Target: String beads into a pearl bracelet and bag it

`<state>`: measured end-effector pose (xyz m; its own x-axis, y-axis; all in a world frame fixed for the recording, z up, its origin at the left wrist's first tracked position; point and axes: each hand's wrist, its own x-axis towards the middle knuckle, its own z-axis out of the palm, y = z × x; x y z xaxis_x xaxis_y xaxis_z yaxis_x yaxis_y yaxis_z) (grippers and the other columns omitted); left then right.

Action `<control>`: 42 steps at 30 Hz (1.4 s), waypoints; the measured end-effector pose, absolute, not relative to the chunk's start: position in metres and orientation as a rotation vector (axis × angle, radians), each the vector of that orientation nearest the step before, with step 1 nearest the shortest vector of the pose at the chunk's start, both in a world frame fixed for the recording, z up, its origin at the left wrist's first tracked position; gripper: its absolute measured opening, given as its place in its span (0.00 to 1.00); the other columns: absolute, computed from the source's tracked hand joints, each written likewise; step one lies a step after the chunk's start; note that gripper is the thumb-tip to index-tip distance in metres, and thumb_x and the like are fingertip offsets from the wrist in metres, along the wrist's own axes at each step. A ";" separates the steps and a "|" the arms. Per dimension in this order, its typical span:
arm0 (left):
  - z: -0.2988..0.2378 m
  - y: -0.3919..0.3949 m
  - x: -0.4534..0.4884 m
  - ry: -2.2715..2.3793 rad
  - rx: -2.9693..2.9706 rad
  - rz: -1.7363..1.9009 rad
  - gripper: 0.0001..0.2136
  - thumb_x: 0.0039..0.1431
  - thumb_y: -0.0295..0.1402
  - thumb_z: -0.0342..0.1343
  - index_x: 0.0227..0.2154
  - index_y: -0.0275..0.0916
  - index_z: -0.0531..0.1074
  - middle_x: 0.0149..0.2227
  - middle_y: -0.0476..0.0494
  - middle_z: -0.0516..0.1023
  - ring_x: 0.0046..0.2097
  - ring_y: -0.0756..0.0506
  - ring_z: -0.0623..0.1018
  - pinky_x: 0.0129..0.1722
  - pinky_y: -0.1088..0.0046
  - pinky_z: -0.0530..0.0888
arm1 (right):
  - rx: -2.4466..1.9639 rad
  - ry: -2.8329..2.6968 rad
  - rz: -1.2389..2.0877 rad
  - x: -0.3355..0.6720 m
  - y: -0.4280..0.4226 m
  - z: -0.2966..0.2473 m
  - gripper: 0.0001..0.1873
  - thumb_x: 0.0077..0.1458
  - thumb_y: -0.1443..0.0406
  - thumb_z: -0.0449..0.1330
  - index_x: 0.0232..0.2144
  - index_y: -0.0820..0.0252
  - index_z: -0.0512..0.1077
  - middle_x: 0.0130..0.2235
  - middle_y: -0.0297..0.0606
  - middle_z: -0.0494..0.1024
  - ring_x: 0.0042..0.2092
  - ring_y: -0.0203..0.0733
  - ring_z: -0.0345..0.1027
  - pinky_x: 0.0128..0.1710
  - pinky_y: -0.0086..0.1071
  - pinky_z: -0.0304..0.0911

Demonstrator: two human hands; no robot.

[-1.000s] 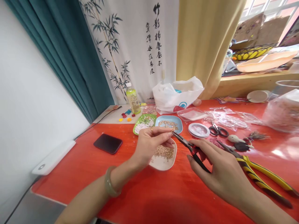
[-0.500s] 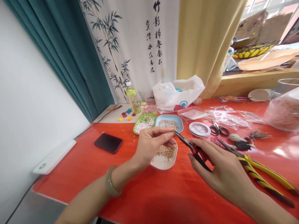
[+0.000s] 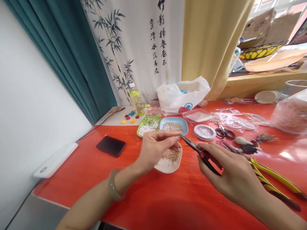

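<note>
My left hand (image 3: 155, 147) is closed in a pinch over the white dish (image 3: 171, 168), with thumb and forefinger pressed together on something too small to make out. Wrapped round the handles of the needle-nose pliers (image 3: 192, 143) is my right hand (image 3: 227, 169); the tip of the pliers meets the left fingertips. Gold beads (image 3: 170, 155) lie in the white dish beneath. Just behind it stand a blue tray (image 3: 185, 123) holding gold pieces and a green tray (image 3: 141, 123) with pearly white beads.
On the red table (image 3: 134, 204) lie a black phone (image 3: 111, 146), white spools (image 3: 204, 132), scissors (image 3: 224, 132) and larger yellow-black pliers (image 3: 275, 179). A drink bottle (image 3: 137, 100) and a white plastic bag (image 3: 182, 95) stand at the back, with clear packets (image 3: 236, 119) further right.
My right hand and the needle-nose pliers have shifted slightly to the right. The left hand keeps its pinch, almost unmoved.
</note>
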<state>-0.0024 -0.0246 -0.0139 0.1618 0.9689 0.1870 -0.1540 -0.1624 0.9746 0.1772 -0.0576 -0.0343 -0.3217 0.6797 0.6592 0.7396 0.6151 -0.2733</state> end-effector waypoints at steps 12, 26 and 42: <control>-0.012 -0.019 -0.004 0.873 1.275 1.222 0.05 0.45 0.29 0.58 0.27 0.35 0.74 0.20 0.49 0.75 0.20 0.53 0.73 0.23 0.77 0.72 | -1.101 -2.158 0.175 0.184 -0.050 -0.025 0.08 0.50 0.67 0.51 0.36 0.58 0.64 0.27 0.36 0.72 0.26 0.38 0.65 0.24 0.30 0.61; -0.009 -0.011 -0.008 0.812 1.196 1.267 0.04 0.45 0.30 0.58 0.25 0.35 0.71 0.31 0.45 0.78 0.15 0.57 0.67 0.17 0.79 0.66 | -1.167 -2.338 0.819 0.188 -0.046 -0.023 0.20 0.49 0.66 0.51 0.47 0.58 0.65 0.47 0.43 0.71 0.48 0.48 0.64 0.46 0.43 0.61; -0.010 0.000 -0.014 0.701 0.906 1.393 0.05 0.43 0.27 0.59 0.26 0.33 0.71 0.28 0.47 0.76 0.17 0.60 0.65 0.16 0.84 0.62 | -1.180 -2.025 1.059 0.201 -0.032 -0.014 0.12 0.49 0.56 0.51 0.31 0.57 0.66 0.31 0.37 0.69 0.35 0.44 0.63 0.36 0.37 0.60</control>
<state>-0.0137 0.0003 -0.0099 0.0801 0.9918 0.0993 -0.5109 -0.0447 0.8585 0.2014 -0.0318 -0.0144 -0.4540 0.8877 0.0765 0.4435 0.2996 -0.8447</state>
